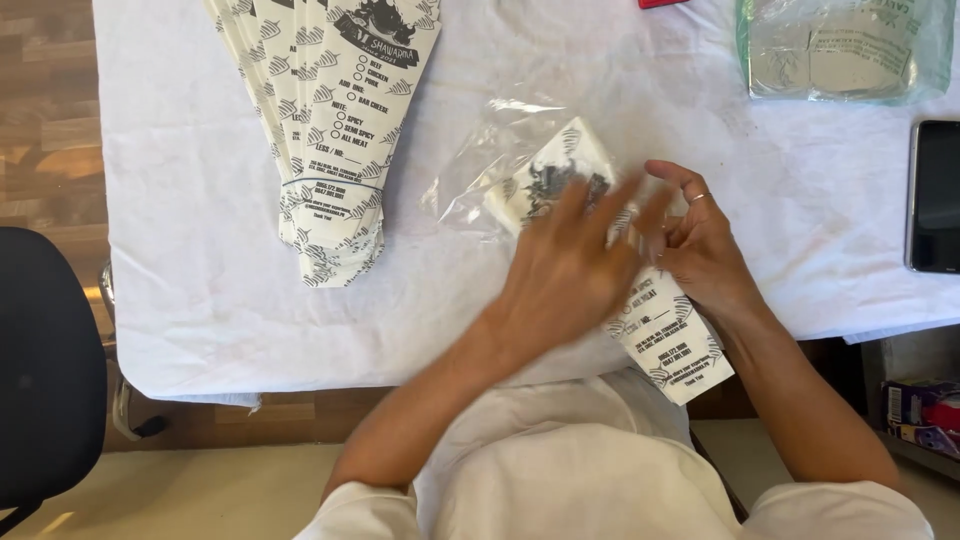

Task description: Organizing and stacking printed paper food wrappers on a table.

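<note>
In the head view, the left hand (565, 270) lay flat with spread, blurred fingers on a printed paper sleeve (668, 335), its grip open and pressing only, while the right hand (700, 245) pinched the edge of the same sleeve between thumb and fingers near the middle of the white table (200, 250). The top of the sleeve sat partly inside a clear plastic bag (490, 165), and 1 fanned stack of similar sleeves (330, 130) lay well apart to the left. To do this well, I judged that the flat hand should keep the paper smooth while the pinching hand guides it straight, so the thin bag does not wrinkle.
</note>
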